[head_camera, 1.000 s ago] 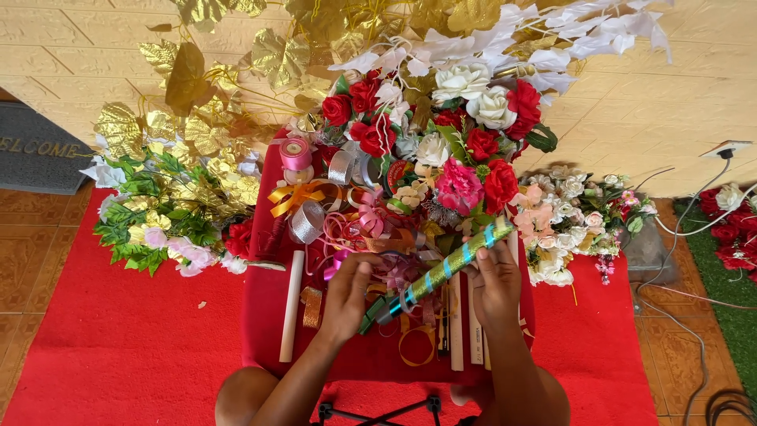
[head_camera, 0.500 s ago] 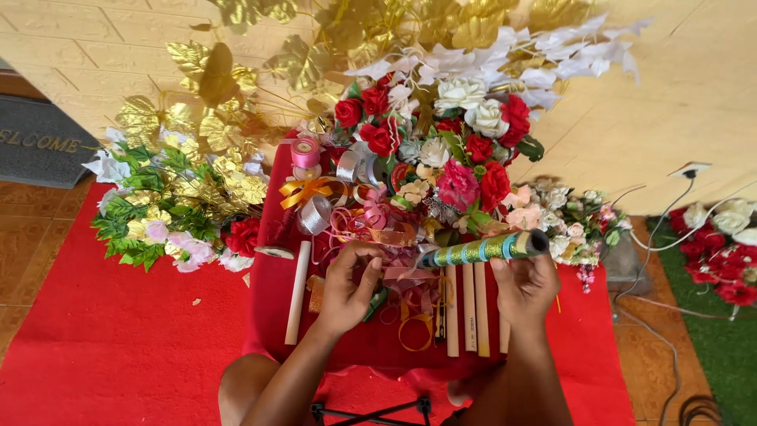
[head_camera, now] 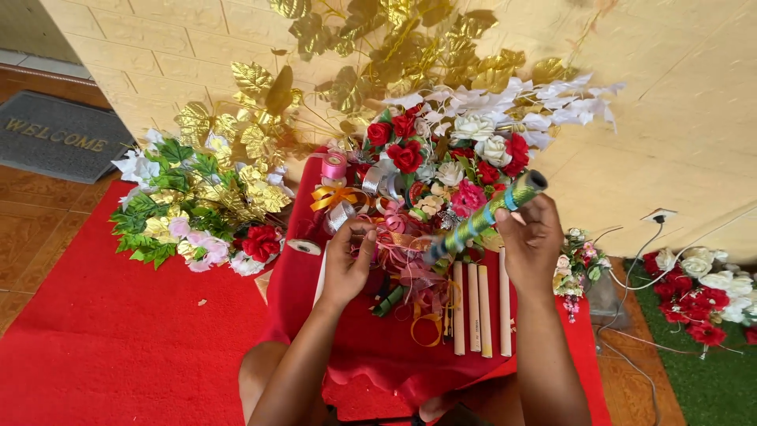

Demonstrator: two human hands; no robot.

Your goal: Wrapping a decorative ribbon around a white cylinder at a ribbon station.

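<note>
Right hand [head_camera: 530, 237] has a closed grip on the upper end of a green-wrapped tube [head_camera: 482, 218], held tilted above the lap, high end toward the wall. Left hand [head_camera: 347, 264] has its fingers curled shut near the tube's lower end; can't tell whether it grips the tube or the pink ribbon [head_camera: 394, 229] there. Below: red cloth [head_camera: 371, 347] with three plain wooden sticks [head_camera: 479, 308] lying side by side. Ribbon rolls [head_camera: 335, 167] and red and white artificial flowers [head_camera: 441, 154] lie behind, gold leaves [head_camera: 252, 142] to the left.
</note>
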